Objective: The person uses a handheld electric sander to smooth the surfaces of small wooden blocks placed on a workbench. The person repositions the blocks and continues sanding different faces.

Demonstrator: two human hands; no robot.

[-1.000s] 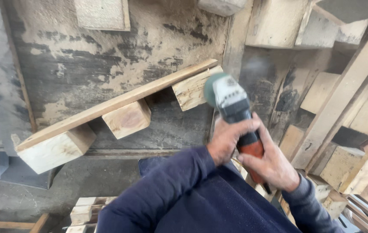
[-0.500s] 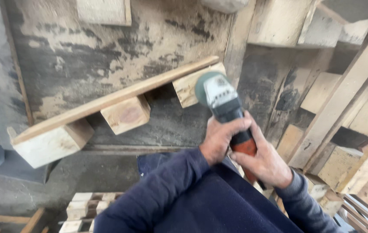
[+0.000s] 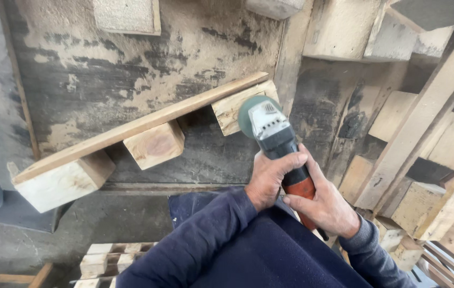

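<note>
Far left: a pale wooden block (image 3: 62, 181) is seen under the low end of a long plank (image 3: 142, 125), which runs up to the right across a dusty, stained tabletop (image 3: 104, 69). A second block (image 3: 155, 145) is fixed under the plank's middle, a third block (image 3: 233, 109) under its high end. The green disc guard of an angle grinder (image 3: 275, 141) is held just beside that third block; contact cannot be told. The left hand (image 3: 272, 178) is clenched around the grinder's dark body, fingers wrapped over the top. The right hand (image 3: 325, 205) is clamped on the orange rear grip, just behind the left hand. Dark blue sleeves (image 3: 211, 240) fill the lower centre. Stacked timber offcuts (image 3: 424, 138) are piled at right, and a small pallet piece (image 3: 110, 258) lies on the floor lower left.
</note>
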